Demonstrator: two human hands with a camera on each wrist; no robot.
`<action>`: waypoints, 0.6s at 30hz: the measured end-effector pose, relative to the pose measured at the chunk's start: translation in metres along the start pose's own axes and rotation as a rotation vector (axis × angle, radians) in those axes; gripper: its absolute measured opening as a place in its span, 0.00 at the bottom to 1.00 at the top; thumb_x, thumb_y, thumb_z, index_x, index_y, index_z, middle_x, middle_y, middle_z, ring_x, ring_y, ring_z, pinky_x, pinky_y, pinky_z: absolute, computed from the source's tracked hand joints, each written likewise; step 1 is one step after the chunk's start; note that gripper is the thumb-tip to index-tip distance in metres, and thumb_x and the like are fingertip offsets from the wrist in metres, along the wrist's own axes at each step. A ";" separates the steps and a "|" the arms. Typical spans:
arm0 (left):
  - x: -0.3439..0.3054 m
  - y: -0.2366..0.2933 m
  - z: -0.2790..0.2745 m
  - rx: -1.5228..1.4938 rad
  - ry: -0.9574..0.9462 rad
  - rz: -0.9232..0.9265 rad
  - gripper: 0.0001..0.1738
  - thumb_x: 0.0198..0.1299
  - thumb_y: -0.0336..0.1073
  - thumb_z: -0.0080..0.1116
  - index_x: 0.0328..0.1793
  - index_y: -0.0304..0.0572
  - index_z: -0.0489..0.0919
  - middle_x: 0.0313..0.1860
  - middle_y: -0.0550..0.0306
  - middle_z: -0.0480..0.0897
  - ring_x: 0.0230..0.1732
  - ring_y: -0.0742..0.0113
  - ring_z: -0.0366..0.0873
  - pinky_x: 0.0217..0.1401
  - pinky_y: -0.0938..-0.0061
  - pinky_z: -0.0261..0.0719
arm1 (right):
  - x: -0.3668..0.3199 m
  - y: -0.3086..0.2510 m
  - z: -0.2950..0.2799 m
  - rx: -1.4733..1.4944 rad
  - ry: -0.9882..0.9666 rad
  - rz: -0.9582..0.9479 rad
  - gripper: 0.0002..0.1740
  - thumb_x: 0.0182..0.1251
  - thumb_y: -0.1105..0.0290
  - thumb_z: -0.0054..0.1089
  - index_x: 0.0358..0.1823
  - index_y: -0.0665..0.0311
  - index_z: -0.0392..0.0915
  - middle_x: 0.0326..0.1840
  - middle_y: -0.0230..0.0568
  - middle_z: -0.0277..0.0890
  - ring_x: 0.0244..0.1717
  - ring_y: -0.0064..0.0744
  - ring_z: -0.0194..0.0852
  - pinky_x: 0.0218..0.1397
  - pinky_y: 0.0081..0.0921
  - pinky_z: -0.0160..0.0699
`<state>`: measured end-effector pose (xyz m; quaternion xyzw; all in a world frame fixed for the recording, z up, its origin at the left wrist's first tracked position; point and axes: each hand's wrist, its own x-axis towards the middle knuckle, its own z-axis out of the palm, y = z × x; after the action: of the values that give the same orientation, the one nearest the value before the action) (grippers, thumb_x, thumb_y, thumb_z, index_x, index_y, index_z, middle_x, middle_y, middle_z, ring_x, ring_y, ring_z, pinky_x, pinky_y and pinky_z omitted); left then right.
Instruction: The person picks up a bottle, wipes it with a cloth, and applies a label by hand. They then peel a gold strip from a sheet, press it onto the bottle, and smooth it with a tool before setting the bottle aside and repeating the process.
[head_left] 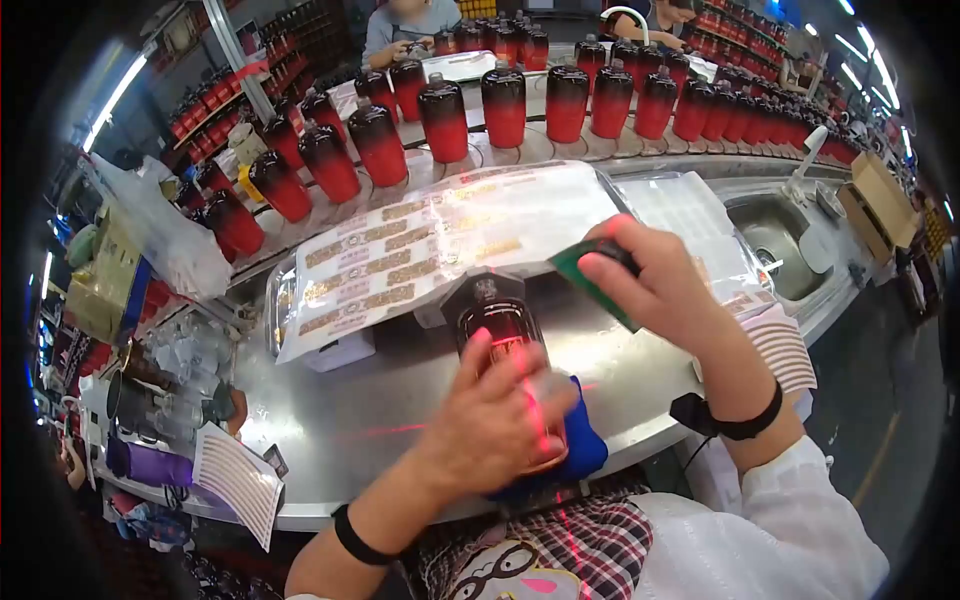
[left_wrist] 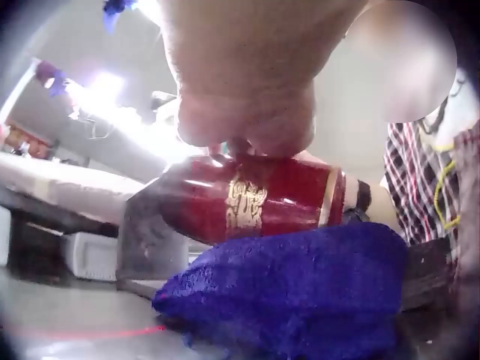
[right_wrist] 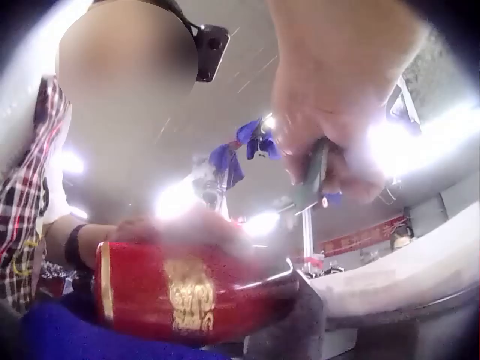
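A red-and-black bottle (left_wrist: pixel 289 196) with gold decoration lies on its side on a blue cloth (left_wrist: pixel 292 285), its neck end at a dark metal holder (head_left: pixel 482 290). My left hand (head_left: pixel 490 415) lies over the bottle with its fingers spread, slightly blurred in the head view. In the left wrist view the hand comes down onto the bottle's upper side. My right hand (head_left: pixel 655 285) pinches a green scraper (head_left: pixel 590 283) between thumb and fingers, raised to the right of the bottle. From the right wrist the scraper (right_wrist: pixel 315 180) shows edge-on, apart from the bottle.
Behind the holder lies a sheet of printed decals (head_left: pixel 400 260) on a tray. Many upright red-and-black bottles (head_left: pixel 442 120) line the conveyor beyond. A sink (head_left: pixel 775 240) is at the right. Striped label sheets (head_left: pixel 240 480) and a purple object (head_left: pixel 150 463) are at the left.
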<state>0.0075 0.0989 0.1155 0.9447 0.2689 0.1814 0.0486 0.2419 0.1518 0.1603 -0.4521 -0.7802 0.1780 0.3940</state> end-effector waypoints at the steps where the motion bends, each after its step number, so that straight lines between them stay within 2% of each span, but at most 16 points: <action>1: -0.003 0.004 0.002 -0.076 0.045 0.079 0.22 0.53 0.46 0.65 0.54 0.52 0.80 0.47 0.58 0.83 0.68 0.60 0.67 0.76 0.45 0.50 | 0.007 0.001 -0.010 -0.048 0.004 -0.007 0.12 0.65 0.71 0.61 0.47 0.68 0.76 0.33 0.47 0.78 0.34 0.37 0.77 0.39 0.31 0.74; 3: -0.021 -0.006 0.002 -0.233 0.147 0.105 0.19 0.56 0.45 0.64 0.53 0.50 0.81 0.47 0.57 0.83 0.63 0.57 0.72 0.74 0.48 0.55 | 0.031 0.008 -0.019 -0.142 0.013 -0.020 0.11 0.65 0.75 0.57 0.48 0.68 0.76 0.40 0.54 0.79 0.42 0.53 0.79 0.46 0.37 0.77; 4: -0.025 -0.015 0.005 -0.339 0.320 -0.079 0.18 0.59 0.45 0.62 0.54 0.48 0.81 0.48 0.55 0.83 0.61 0.55 0.73 0.73 0.51 0.58 | 0.047 0.030 -0.019 -0.172 0.084 -0.205 0.15 0.65 0.80 0.52 0.53 0.67 0.74 0.45 0.57 0.79 0.49 0.55 0.78 0.52 0.39 0.76; 5: -0.029 -0.024 0.009 -0.447 0.493 -0.269 0.18 0.62 0.45 0.61 0.55 0.46 0.81 0.49 0.52 0.82 0.60 0.54 0.75 0.72 0.54 0.61 | 0.075 0.052 -0.019 -0.201 0.083 -0.239 0.14 0.65 0.79 0.51 0.51 0.67 0.76 0.47 0.56 0.79 0.50 0.56 0.78 0.54 0.39 0.76; 6: -0.033 -0.030 0.016 -0.571 0.615 -0.624 0.20 0.68 0.45 0.55 0.58 0.40 0.79 0.53 0.49 0.82 0.60 0.57 0.75 0.69 0.61 0.65 | 0.102 0.073 -0.020 -0.230 0.083 -0.272 0.13 0.65 0.78 0.50 0.50 0.67 0.78 0.48 0.56 0.79 0.51 0.56 0.78 0.56 0.40 0.76; 7: -0.024 -0.035 0.021 -0.824 0.602 -0.736 0.20 0.70 0.44 0.52 0.58 0.38 0.79 0.54 0.50 0.81 0.59 0.60 0.75 0.67 0.63 0.67 | 0.130 0.094 -0.020 -0.259 0.084 -0.306 0.13 0.65 0.78 0.49 0.48 0.67 0.79 0.50 0.55 0.80 0.53 0.57 0.78 0.58 0.41 0.76; 8: -0.014 -0.039 0.025 -1.076 0.585 -0.850 0.20 0.71 0.44 0.50 0.59 0.37 0.78 0.55 0.51 0.81 0.58 0.62 0.76 0.66 0.65 0.70 | 0.164 0.115 -0.011 -0.209 0.071 -0.226 0.13 0.66 0.74 0.50 0.47 0.67 0.81 0.49 0.55 0.80 0.52 0.57 0.78 0.58 0.41 0.76; 9: -0.005 -0.045 0.030 -1.326 0.566 -0.960 0.20 0.73 0.44 0.47 0.60 0.35 0.77 0.55 0.52 0.80 0.57 0.64 0.76 0.64 0.68 0.72 | 0.197 0.126 -0.005 -0.318 0.029 -0.095 0.13 0.66 0.72 0.54 0.48 0.67 0.80 0.47 0.55 0.81 0.50 0.54 0.79 0.56 0.37 0.77; 10: 0.000 -0.060 0.045 -1.461 0.577 -0.889 0.21 0.72 0.43 0.48 0.60 0.34 0.76 0.53 0.52 0.81 0.54 0.66 0.78 0.61 0.69 0.74 | 0.230 0.140 0.007 -0.419 -0.012 0.036 0.14 0.66 0.69 0.57 0.49 0.68 0.79 0.46 0.54 0.82 0.49 0.50 0.81 0.53 0.34 0.78; 11: 0.009 -0.065 0.045 -1.544 0.518 -0.884 0.20 0.72 0.44 0.49 0.59 0.35 0.77 0.52 0.53 0.81 0.53 0.68 0.78 0.60 0.70 0.75 | 0.266 0.171 0.017 -0.487 0.078 -0.075 0.19 0.64 0.61 0.60 0.49 0.69 0.79 0.43 0.56 0.82 0.46 0.51 0.82 0.51 0.37 0.79; 12: 0.017 -0.071 0.044 -1.625 0.462 -0.886 0.20 0.71 0.44 0.50 0.58 0.35 0.77 0.51 0.55 0.82 0.52 0.69 0.78 0.58 0.71 0.76 | 0.290 0.181 0.021 -0.569 0.075 -0.033 0.23 0.64 0.55 0.61 0.48 0.69 0.80 0.41 0.56 0.82 0.45 0.52 0.82 0.50 0.39 0.79; 13: 0.021 -0.077 0.041 -1.703 0.416 -0.901 0.19 0.71 0.44 0.51 0.57 0.35 0.77 0.49 0.56 0.82 0.51 0.70 0.78 0.57 0.72 0.76 | 0.314 0.185 0.024 -0.508 0.038 0.157 0.24 0.61 0.52 0.64 0.46 0.68 0.81 0.41 0.56 0.83 0.45 0.54 0.82 0.51 0.43 0.78; 14: 0.024 -0.080 0.033 -1.676 0.324 -0.925 0.18 0.70 0.43 0.53 0.55 0.37 0.78 0.47 0.58 0.82 0.49 0.71 0.78 0.54 0.74 0.76 | 0.338 0.203 0.033 -0.570 0.086 0.033 0.25 0.60 0.49 0.65 0.44 0.67 0.81 0.38 0.53 0.83 0.44 0.53 0.82 0.50 0.46 0.79; 15: 0.026 -0.082 0.024 -1.653 0.247 -0.954 0.17 0.68 0.43 0.56 0.53 0.38 0.78 0.45 0.60 0.82 0.47 0.73 0.78 0.51 0.76 0.76 | 0.355 0.205 0.036 -0.555 0.016 0.290 0.27 0.62 0.46 0.62 0.42 0.66 0.82 0.35 0.52 0.82 0.41 0.49 0.82 0.47 0.48 0.79; 17: 0.020 -0.085 0.017 -1.537 0.119 -0.988 0.14 0.66 0.43 0.60 0.49 0.40 0.79 0.42 0.62 0.81 0.43 0.75 0.77 0.48 0.79 0.74 | 0.396 0.239 0.044 -0.616 -0.016 0.254 0.29 0.64 0.43 0.58 0.47 0.64 0.81 0.41 0.51 0.82 0.47 0.48 0.80 0.50 0.43 0.76; 18: 0.016 -0.085 0.008 -1.478 0.133 -0.947 0.15 0.65 0.43 0.61 0.48 0.41 0.79 0.40 0.62 0.80 0.42 0.74 0.76 0.47 0.78 0.73 | 0.413 0.259 0.042 -0.629 -0.019 0.204 0.30 0.65 0.42 0.56 0.50 0.63 0.81 0.44 0.50 0.82 0.50 0.47 0.79 0.52 0.41 0.74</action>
<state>-0.0188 0.1792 0.0969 0.4481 0.4485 0.3244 0.7020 0.2396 0.6408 0.1568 -0.6258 -0.7513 -0.0287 0.2078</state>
